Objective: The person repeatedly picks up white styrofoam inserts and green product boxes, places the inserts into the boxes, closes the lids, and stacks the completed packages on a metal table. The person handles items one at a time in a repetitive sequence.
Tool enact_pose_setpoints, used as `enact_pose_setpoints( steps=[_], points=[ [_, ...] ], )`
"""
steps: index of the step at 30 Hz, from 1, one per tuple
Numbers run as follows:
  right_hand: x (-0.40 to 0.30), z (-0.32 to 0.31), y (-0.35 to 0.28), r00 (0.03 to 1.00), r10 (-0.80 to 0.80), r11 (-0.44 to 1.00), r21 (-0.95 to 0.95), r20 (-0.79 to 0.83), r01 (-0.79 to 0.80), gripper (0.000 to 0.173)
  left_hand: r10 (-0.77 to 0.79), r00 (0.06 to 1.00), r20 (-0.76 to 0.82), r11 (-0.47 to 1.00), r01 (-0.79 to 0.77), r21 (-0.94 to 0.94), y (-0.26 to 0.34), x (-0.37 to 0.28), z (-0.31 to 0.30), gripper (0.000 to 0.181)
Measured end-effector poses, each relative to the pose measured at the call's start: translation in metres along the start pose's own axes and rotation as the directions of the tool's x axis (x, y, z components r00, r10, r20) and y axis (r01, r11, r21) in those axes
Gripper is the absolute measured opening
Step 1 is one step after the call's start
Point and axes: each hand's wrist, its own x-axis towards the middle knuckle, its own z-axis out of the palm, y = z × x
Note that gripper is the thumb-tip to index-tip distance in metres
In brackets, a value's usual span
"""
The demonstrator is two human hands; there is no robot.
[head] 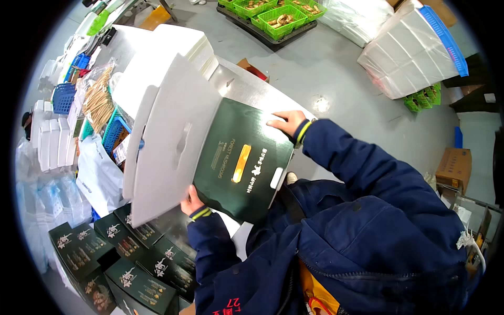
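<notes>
A dark green cardboard gift box [220,157] with a gold label and printed writing lies in front of me at the table's edge. Along its left side rises a large pale panel [173,145] with a slot cut in it; whether it is the box's own flap cannot be told. My left hand [192,201] grips the near corner where the panel and the green face meet. On the far right edge of the box rests my right hand [290,122], its thumb and fingers around the edge. The box's underside is hidden.
Several smaller dark printed boxes [141,280] stand at lower left. White flat stock [138,59] is piled behind the panel on the metal table [252,84]. Bagged wooden sticks [98,98] and blue baskets [65,97] lie further left. Green crates [281,23] sit on the floor beyond.
</notes>
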Motion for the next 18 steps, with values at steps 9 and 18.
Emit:
enact_pose_setpoints(
  steps=[9, 18],
  points=[
    [0.051, -0.005, -0.011, 0.987, -0.156, 0.981, -0.114, 0.035, 0.159, 0.04, 0.224, 0.542, 0.81, 0.778, -0.6, 0.186, 0.116, -0.08, -0.018, 0.069],
    [-0.025, -0.012, 0.06, 0.942, 0.309, 0.522, 0.851, -0.133, -0.051, 0.039, 0.244, -0.078, 0.967, 0.541, -0.816, -0.202, 0.099, -0.06, 0.049, 0.049]
  ],
)
